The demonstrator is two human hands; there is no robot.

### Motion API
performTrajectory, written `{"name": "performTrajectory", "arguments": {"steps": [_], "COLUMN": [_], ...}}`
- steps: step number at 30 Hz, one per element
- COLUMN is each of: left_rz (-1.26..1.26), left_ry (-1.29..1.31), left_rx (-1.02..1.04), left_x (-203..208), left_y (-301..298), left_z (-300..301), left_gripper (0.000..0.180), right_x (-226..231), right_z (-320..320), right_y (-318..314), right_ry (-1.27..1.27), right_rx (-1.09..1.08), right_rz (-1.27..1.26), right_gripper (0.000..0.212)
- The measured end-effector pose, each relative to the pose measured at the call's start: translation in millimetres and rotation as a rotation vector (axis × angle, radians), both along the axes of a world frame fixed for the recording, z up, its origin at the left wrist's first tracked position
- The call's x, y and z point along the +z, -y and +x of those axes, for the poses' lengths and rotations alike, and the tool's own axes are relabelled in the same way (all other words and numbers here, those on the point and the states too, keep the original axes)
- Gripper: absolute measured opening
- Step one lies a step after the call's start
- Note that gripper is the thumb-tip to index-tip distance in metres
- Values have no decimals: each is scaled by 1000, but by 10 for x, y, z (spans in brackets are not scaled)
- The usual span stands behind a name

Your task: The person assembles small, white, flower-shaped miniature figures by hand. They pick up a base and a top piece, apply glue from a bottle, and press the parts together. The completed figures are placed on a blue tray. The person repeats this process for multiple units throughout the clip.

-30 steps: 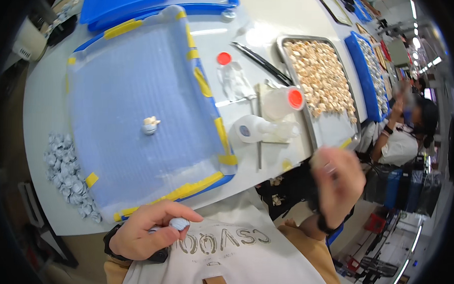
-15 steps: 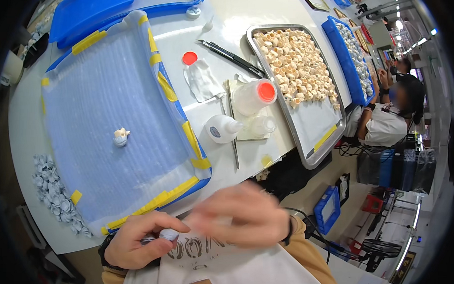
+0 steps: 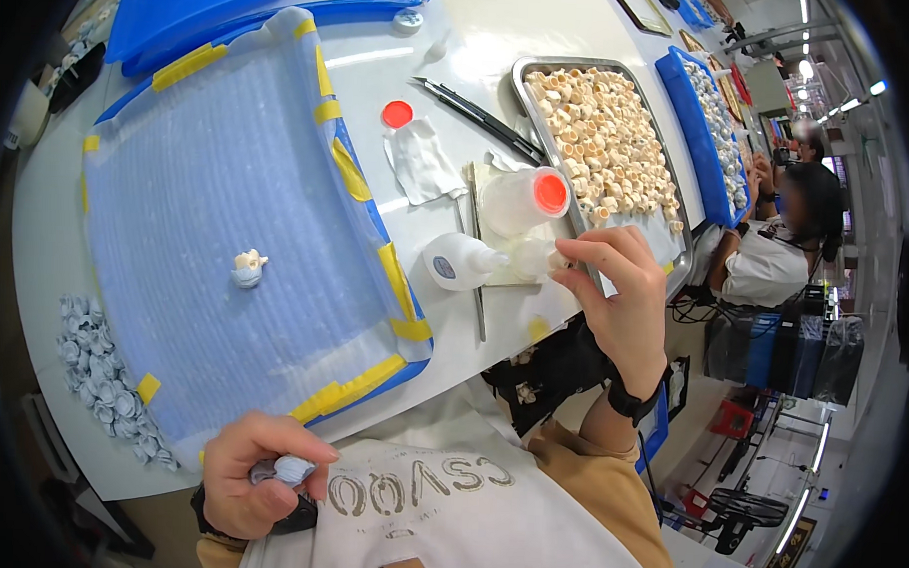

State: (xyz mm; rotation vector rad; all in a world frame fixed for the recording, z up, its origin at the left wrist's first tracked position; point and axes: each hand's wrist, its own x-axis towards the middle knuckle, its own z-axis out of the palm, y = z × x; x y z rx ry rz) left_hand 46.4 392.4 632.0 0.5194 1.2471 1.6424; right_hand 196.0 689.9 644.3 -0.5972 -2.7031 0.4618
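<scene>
R hand (image 3: 619,300) has just moved from beside L hand (image 3: 236,477) to small translucent bottle (image 3: 528,260), nr front edge of desk (image 3: 488,55); fingertips at its tip, can't tell if gripping; so L alone pinches ridged, rounded, pale-blue piece (image 3: 294,469), off that edge; bottle looks like smooth plastic.

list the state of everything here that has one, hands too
left hand: pinching a grey-blue piece
right hand: at the small clear bottle, contact unclear
small clear bottle: top hidden by the right hand
red-topped jar: red top on
steel tray: partly covered with cream pieces
blue tray: lined, holding one blue-and-cream piece
</scene>
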Motion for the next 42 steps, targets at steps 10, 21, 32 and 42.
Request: {"name": "performTrajectory", "arguments": {"steps": [10, 21, 32, 42], "left_rz": [185, 167, 80, -63], "left_ry": [-67, -185, -15, 15], "left_rx": [-190, -5, 197, 73], "left_x": [-158, -106, -49, 2], "left_y": [6, 16, -24, 12], "left_z": [-32, 12, 135, 62], "left_gripper": [44, 37, 45, 59], "right_x": [1, -96, -153, -39], "right_z": [3, 77, 128, 115], "right_y": [2, 32, 58, 45], "right_ry": [15, -65, -113, -89], "right_rx": [24, -75, -88, -146], "right_rz": [84, -73, -108, -243], "right_gripper": [24, 25, 24, 18]}}
